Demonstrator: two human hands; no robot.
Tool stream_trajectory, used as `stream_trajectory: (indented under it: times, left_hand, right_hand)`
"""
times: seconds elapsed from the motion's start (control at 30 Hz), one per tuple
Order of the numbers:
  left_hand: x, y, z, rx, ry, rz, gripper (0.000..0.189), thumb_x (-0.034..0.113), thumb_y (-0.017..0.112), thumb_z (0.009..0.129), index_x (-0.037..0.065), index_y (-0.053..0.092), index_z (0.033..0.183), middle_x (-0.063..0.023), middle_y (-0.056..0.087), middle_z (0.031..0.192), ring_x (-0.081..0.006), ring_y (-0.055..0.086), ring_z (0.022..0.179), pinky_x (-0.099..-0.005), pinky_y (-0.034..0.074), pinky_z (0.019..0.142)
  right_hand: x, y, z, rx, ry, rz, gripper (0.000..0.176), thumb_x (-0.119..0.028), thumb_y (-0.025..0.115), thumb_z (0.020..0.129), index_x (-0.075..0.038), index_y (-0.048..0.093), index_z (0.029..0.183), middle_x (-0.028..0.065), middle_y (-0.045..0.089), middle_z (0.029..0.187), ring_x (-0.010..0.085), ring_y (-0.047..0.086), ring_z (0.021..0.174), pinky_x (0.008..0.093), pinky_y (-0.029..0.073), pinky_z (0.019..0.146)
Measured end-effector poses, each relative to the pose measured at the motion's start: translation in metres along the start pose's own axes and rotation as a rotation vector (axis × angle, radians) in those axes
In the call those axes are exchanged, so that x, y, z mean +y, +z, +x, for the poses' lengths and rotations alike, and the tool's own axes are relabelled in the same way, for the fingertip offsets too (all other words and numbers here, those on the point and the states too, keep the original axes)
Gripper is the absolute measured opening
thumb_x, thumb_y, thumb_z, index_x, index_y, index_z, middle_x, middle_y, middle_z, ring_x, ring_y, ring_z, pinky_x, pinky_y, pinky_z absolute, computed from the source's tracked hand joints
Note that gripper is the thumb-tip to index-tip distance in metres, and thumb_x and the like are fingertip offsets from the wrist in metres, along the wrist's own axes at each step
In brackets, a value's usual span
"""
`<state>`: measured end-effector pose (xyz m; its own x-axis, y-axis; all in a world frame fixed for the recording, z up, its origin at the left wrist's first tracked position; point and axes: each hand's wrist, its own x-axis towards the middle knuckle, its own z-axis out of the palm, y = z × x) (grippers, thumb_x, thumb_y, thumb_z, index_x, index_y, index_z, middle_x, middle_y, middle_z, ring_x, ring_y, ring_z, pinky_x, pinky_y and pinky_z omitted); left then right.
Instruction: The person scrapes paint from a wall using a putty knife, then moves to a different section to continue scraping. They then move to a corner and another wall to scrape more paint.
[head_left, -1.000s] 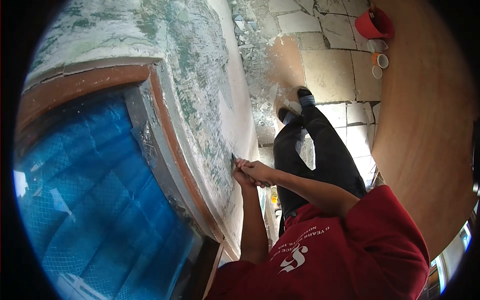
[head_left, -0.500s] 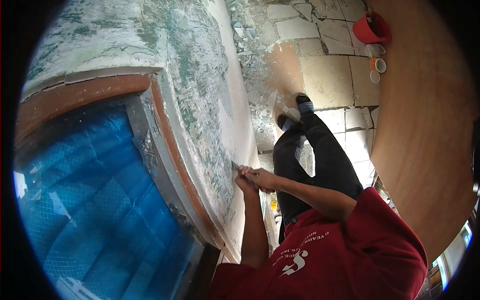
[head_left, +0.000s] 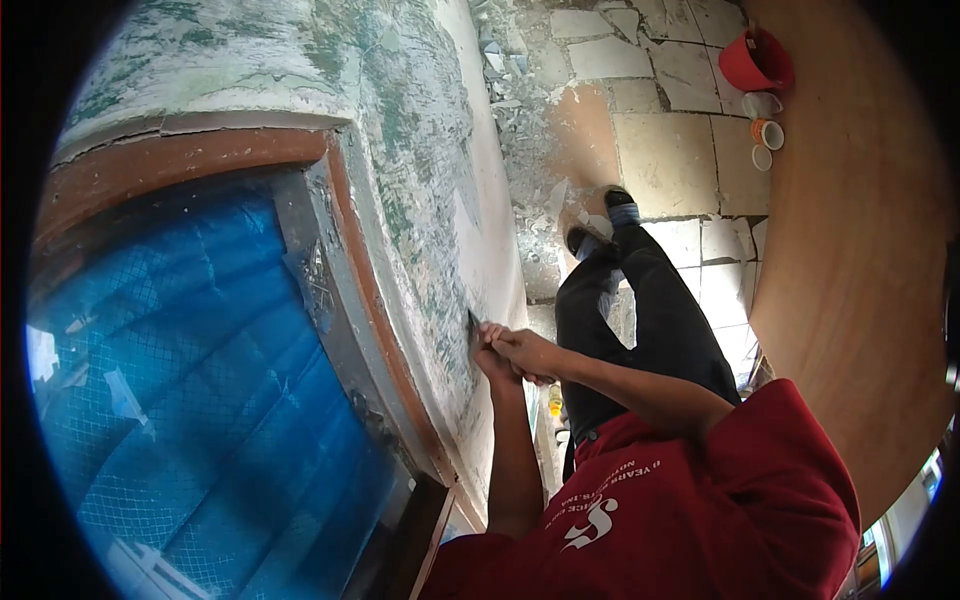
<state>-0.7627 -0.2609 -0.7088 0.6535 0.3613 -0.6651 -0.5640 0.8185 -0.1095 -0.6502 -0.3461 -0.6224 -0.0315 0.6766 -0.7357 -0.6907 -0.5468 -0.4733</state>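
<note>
Both my hands are closed together on a scraper (head_left: pixel 473 319), whose thin dark blade sticks out above the fingers. My left hand (head_left: pixel 492 363) wraps the tool closest to the wall. Over and beside it grips my right hand (head_left: pixel 532 354), with the forearm coming across from the right. The handle is hidden inside the fingers. Right at the blade tip is the wall (head_left: pixel 425 215), its surface patchy with green and white worn paint and scrape marks. A smoother pale strip runs along its lower part.
Left of the wall stands a brown-framed window (head_left: pixel 345 215) with blue sheeting (head_left: pixel 200 370). Cracked tiles (head_left: pixel 665 165) and paint debris (head_left: pixel 505 75) cover the floor around my feet. A red bucket (head_left: pixel 752 62) and several cups (head_left: pixel 767 133) line a curved wooden panel (head_left: pixel 850 250) at right.
The view has shifted, so the wall and window sit further right. My hands and the scraper have moved slightly toward the window side, and the blade points more upright.
</note>
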Motion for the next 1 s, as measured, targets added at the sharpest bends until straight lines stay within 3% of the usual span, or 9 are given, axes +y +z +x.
stream_trajectory:
  times: [0.13, 0.2, 0.47, 0.63, 0.67, 0.73, 0.83, 0.93, 1.0]
  left_hand:
    - [0.000, -0.020, 0.023, -0.029, 0.033, 0.108, 0.008, 0.005, 0.042, 0.086, 0.005, 0.050, 0.082, -0.0002, 0.046, 0.068, -0.0110, 0.045, 0.063, -0.0214, 0.039, 0.065]
    - [0.003, -0.022, 0.015, -0.186, -0.036, 0.046, 0.007, 0.006, 0.044, 0.085, 0.005, 0.050, 0.082, -0.0010, 0.046, 0.068, -0.0114, 0.045, 0.064, -0.0223, 0.040, 0.065]
    - [-0.006, -0.009, 0.027, 0.011, 0.024, 0.116, 0.010, 0.008, 0.045, 0.089, 0.005, 0.049, 0.080, -0.0009, 0.044, 0.065, -0.0114, 0.045, 0.062, -0.0233, 0.041, 0.065]
    - [0.008, -0.016, 0.007, -0.077, 0.021, 0.103, 0.009, 0.009, 0.044, 0.090, 0.007, 0.050, 0.083, 0.0011, 0.043, 0.067, -0.0107, 0.042, 0.061, -0.0234, 0.039, 0.063]
    - [0.008, -0.016, 0.017, 0.067, 0.018, 0.024, 0.009, 0.009, 0.045, 0.089, 0.007, 0.050, 0.083, 0.0010, 0.044, 0.067, -0.0107, 0.042, 0.062, -0.0240, 0.040, 0.063]
    - [-0.001, -0.012, 0.028, 0.115, 0.070, 0.145, 0.008, 0.008, 0.045, 0.089, 0.007, 0.050, 0.083, 0.0007, 0.045, 0.067, -0.0109, 0.043, 0.061, -0.0232, 0.040, 0.063]
    - [-0.002, -0.019, 0.018, -0.169, -0.048, 0.069, 0.007, 0.009, 0.047, 0.088, 0.005, 0.050, 0.083, 0.0002, 0.045, 0.067, -0.0112, 0.044, 0.061, -0.0217, 0.040, 0.064]
    - [0.005, -0.016, -0.001, -0.024, 0.031, 0.044, 0.010, 0.008, 0.041, 0.088, 0.007, 0.050, 0.083, -0.0004, 0.044, 0.066, -0.0120, 0.043, 0.060, -0.0239, 0.042, 0.065]
    - [0.002, -0.015, 0.017, 0.120, 0.090, 0.096, 0.010, 0.009, 0.046, 0.089, 0.007, 0.047, 0.079, 0.0006, 0.043, 0.063, -0.0111, 0.043, 0.058, -0.0239, 0.040, 0.061]
  right_hand:
    - [-0.009, -0.018, 0.007, 0.014, 0.074, 0.012, 0.034, -0.036, 0.043, 0.095, -0.006, 0.059, 0.098, 0.0010, 0.047, 0.051, 0.0078, 0.041, 0.033, 0.0236, 0.033, 0.028]
    - [0.002, -0.011, -0.001, 0.053, -0.059, -0.065, 0.034, -0.036, 0.043, 0.095, -0.007, 0.059, 0.088, 0.0006, 0.047, 0.050, 0.0081, 0.042, 0.033, 0.0241, 0.035, 0.030]
    - [-0.001, -0.024, 0.015, 0.020, -0.006, 0.098, 0.030, -0.033, 0.043, 0.095, -0.006, 0.057, 0.095, 0.0016, 0.046, 0.050, 0.0079, 0.041, 0.032, 0.0231, 0.034, 0.029]
    - [0.003, -0.012, 0.009, -0.052, 0.009, 0.010, 0.031, -0.034, 0.044, 0.095, -0.006, 0.057, 0.098, 0.0011, 0.046, 0.050, 0.0078, 0.041, 0.032, 0.0237, 0.033, 0.028]
    - [0.008, -0.014, 0.023, -0.030, 0.004, 0.019, 0.032, -0.035, 0.044, 0.095, -0.006, 0.058, 0.097, 0.0010, 0.046, 0.050, 0.0078, 0.041, 0.032, 0.0236, 0.033, 0.028]
    - [-0.009, -0.021, 0.018, -0.021, 0.055, 0.072, 0.035, -0.038, 0.044, 0.095, -0.006, 0.058, 0.097, 0.0010, 0.046, 0.050, 0.0074, 0.041, 0.032, 0.0228, 0.033, 0.028]
    - [0.004, -0.021, 0.007, -0.027, 0.007, 0.023, 0.034, -0.038, 0.045, 0.095, -0.006, 0.058, 0.096, 0.0009, 0.046, 0.050, 0.0075, 0.041, 0.033, 0.0228, 0.033, 0.029]
    - [-0.005, -0.013, -0.002, -0.076, 0.032, -0.041, 0.033, -0.036, 0.046, 0.094, -0.006, 0.059, 0.096, 0.0011, 0.047, 0.050, 0.0080, 0.041, 0.033, 0.0230, 0.033, 0.030]
    - [0.012, -0.016, 0.031, -0.042, 0.028, 0.048, 0.035, -0.036, 0.044, 0.094, -0.005, 0.059, 0.099, 0.0028, 0.050, 0.053, 0.0105, 0.046, 0.033, 0.0242, 0.037, 0.029]
